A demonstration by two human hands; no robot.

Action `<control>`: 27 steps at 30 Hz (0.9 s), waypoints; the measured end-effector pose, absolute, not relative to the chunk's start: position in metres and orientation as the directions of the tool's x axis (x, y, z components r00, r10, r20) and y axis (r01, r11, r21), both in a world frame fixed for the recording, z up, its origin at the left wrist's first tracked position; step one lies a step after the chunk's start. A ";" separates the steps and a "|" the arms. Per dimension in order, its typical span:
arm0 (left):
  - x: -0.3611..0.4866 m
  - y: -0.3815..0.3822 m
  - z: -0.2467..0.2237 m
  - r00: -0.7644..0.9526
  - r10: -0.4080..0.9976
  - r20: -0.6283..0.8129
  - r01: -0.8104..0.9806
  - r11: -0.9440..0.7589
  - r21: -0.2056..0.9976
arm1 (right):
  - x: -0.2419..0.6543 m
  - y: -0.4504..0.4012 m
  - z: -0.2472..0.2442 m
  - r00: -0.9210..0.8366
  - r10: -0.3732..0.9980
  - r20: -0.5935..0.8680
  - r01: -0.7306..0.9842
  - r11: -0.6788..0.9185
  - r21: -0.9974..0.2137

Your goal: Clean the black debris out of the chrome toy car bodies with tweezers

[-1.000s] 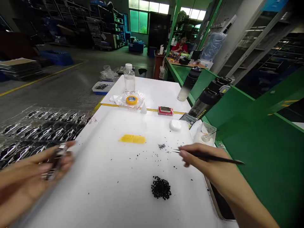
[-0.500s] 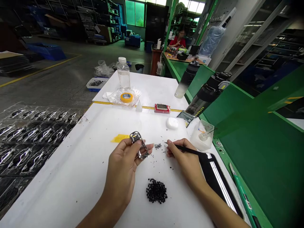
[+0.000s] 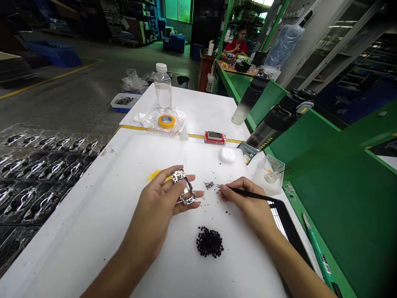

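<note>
A small shiny metal frame [image 3: 187, 198] with cut-out openings is held between the thumb and fingers of my left hand [image 3: 155, 207], tilted above the white table. My right hand [image 3: 249, 205] grips slim black tweezers [image 3: 252, 194] like a pen. Their fine tip points left, close beside a little heap of tiny silvery metal pieces [image 3: 209, 185]; whether anything is between the tips is too small to tell. Loose bits lie scattered around that heap. Nearer to me, between my forearms, sits a pile of small black cube-like pieces [image 3: 210, 242].
Yellow film [image 3: 152, 174] lies behind my left hand. Farther back are a tape roll [image 3: 166, 121], a red box [image 3: 215, 138] and a white case [image 3: 227, 155]. Bottles [image 3: 281, 118], a clear tray [image 3: 269, 176], a dark glossy panel [image 3: 290, 231] and a green-handled cutter [image 3: 321, 254] line the right.
My left hand has turned the metal frame so a brighter face shows, and its fingers have spread. The tweezers' tip is slightly nearer the silvery heap. The whole view has shifted a little.
</note>
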State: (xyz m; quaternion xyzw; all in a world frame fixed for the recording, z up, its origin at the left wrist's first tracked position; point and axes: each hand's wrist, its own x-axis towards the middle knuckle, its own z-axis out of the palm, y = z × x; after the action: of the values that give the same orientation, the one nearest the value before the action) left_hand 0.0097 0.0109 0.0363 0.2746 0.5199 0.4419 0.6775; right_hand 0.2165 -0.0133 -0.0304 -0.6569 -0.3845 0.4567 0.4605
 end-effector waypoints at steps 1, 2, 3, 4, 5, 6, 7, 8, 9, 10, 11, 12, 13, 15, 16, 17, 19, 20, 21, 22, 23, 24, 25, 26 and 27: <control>0.006 0.013 0.041 0.079 0.875 -0.478 -0.289 0.479 0.829 | 0.217 -0.014 -0.029 0.280 0.928 -0.247 0.090 -0.282 -0.955; 0.003 0.014 0.044 0.090 0.866 -0.492 -0.269 0.497 0.825 | 0.217 -0.014 -0.028 0.275 0.929 -0.249 0.096 -0.284 -0.954; 0.002 0.016 0.046 0.103 0.859 -0.502 -0.254 0.511 0.821 | 0.218 -0.015 -0.026 0.271 0.930 -0.249 0.105 -0.286 -0.952; 0.002 0.016 0.045 0.124 0.855 -0.503 -0.238 0.518 0.822 | 0.217 -0.015 -0.026 0.271 0.930 -0.249 0.116 -0.288 -0.951; 0.002 0.016 0.042 0.150 0.858 -0.491 -0.223 0.513 0.829 | 0.217 -0.015 -0.025 0.274 0.930 -0.245 0.130 -0.289 -0.949; 0.004 0.016 0.037 0.180 0.862 -0.474 -0.208 0.504 0.838 | 0.216 -0.016 -0.024 0.280 0.929 -0.241 0.145 -0.288 -0.947; 0.005 0.016 0.031 0.210 0.867 -0.452 -0.195 0.490 0.849 | 0.216 -0.016 -0.024 0.285 0.929 -0.237 0.157 -0.290 -0.944; 0.006 0.015 0.025 0.245 0.868 -0.432 -0.183 0.479 0.858 | 0.215 -0.017 -0.024 0.291 0.927 -0.236 0.166 -0.291 -0.942; 0.006 0.013 0.019 0.283 0.865 -0.413 -0.168 0.469 0.867 | 0.214 -0.017 -0.023 0.296 0.925 -0.237 0.170 -0.295 -0.940; 0.006 0.012 0.014 0.320 0.860 -0.397 -0.151 0.460 0.875 | 0.214 -0.018 -0.023 0.300 0.923 -0.241 0.171 -0.300 -0.938; 0.006 0.011 0.011 0.352 0.855 -0.381 -0.132 0.449 0.884 | 0.213 -0.018 -0.022 0.302 0.921 -0.246 0.171 -0.307 -0.936; 0.005 0.010 0.008 0.374 0.852 -0.366 -0.114 0.434 0.894 | 0.213 -0.018 -0.022 0.303 0.919 -0.253 0.171 -0.313 -0.934; 0.004 0.009 0.007 0.385 0.852 -0.356 -0.097 0.421 0.902 | 0.213 -0.018 -0.021 0.302 0.918 -0.258 0.172 -0.319 -0.932; 0.002 0.008 0.007 0.382 0.852 -0.358 -0.062 0.411 0.910 | 0.212 -0.017 -0.020 0.299 0.916 -0.267 0.171 -0.327 -0.929; 0.001 0.007 0.007 0.380 0.849 -0.368 -0.039 0.412 0.910 | 0.212 -0.017 -0.020 0.296 0.916 -0.271 0.169 -0.330 -0.929; 0.001 0.006 0.006 0.382 0.843 -0.378 -0.009 0.412 0.911 | 0.212 -0.016 -0.020 0.294 0.916 -0.274 0.165 -0.331 -0.929; 0.000 0.004 0.003 0.389 0.834 -0.391 0.068 0.397 0.915 | 0.213 -0.015 -0.020 0.292 0.916 -0.275 0.156 -0.329 -0.931; 0.000 0.002 0.001 0.386 0.838 -0.386 0.102 0.377 0.920 | 0.214 -0.014 -0.021 0.293 0.916 -0.275 0.150 -0.328 -0.933; 0.000 0.000 -0.001 0.383 0.843 -0.377 0.130 0.355 0.926 | 0.215 -0.013 -0.021 0.293 0.916 -0.275 0.142 -0.326 -0.935; 0.000 -0.001 -0.002 0.379 0.853 -0.358 0.148 0.326 0.934 | 0.216 -0.013 -0.021 0.292 0.916 -0.275 0.130 -0.323 -0.937; 0.001 -0.003 -0.004 0.372 0.870 -0.324 0.162 0.283 0.945 | 0.217 -0.014 -0.021 0.287 0.917 -0.278 0.115 -0.321 -0.940; 0.002 -0.005 -0.005 0.360 0.893 -0.269 0.177 0.217 0.960 | 0.219 -0.015 -0.020 0.277 0.919 -0.281 0.095 -0.317 -0.944; 0.003 -0.007 -0.006 0.346 0.919 -0.190 0.200 0.126 0.972 | 0.220 -0.018 -0.018 0.263 0.922 -0.284 0.074 -0.312 -0.947; 0.004 -0.008 -0.007 0.328 0.940 -0.088 0.229 0.012 0.973 | 0.220 -0.022 -0.016 0.247 0.926 -0.284 0.053 -0.305 -0.951; 0.006 -0.009 -0.008 0.308 0.951 0.030 0.257 -0.114 0.960 | 0.220 -0.027 -0.013 0.232 0.931 -0.281 0.035 -0.297 -0.954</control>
State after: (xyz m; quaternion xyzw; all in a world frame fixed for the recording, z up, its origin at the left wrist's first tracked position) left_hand 0.0060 -0.0091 -0.0079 0.6523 0.4629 0.3627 0.4782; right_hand 0.2198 -0.0271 -0.0131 -0.6385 -0.3785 0.4909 0.4562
